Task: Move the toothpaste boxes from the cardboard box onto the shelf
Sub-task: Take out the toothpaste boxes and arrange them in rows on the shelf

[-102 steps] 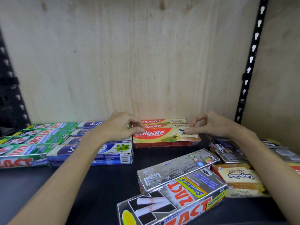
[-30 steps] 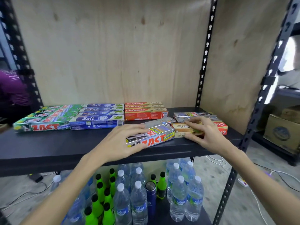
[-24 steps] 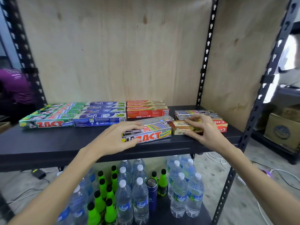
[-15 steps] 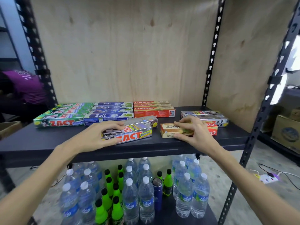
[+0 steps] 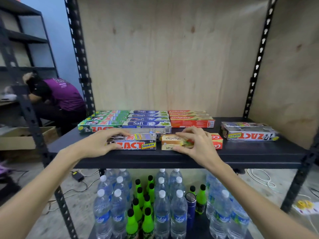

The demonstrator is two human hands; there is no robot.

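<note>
Over the last second the two loose boxes have been dragged from the middle of the shelf (image 5: 259,153) toward its front edge, and the silver box that lay skewed now lies nearly square to that edge. The left hand (image 5: 101,143) lies over the left end of the silver smokers' toothpaste box (image 5: 136,143), fingers curled over its top and gripping it. The right hand (image 5: 195,144) pinches the cream and red toothpaste box (image 5: 170,144) between thumb and fingers, and the box's red end pokes out just beyond that hand. Past both hands, the green (image 5: 101,124), blue (image 5: 146,122) and orange rows (image 5: 191,119) sit neatly against the back, and a second silver pair (image 5: 248,132) lies well to the right of the right hand. So the boxes are already on the shelf, and this looks like tidying them into rows, with these two probably next to be lined up
</note>
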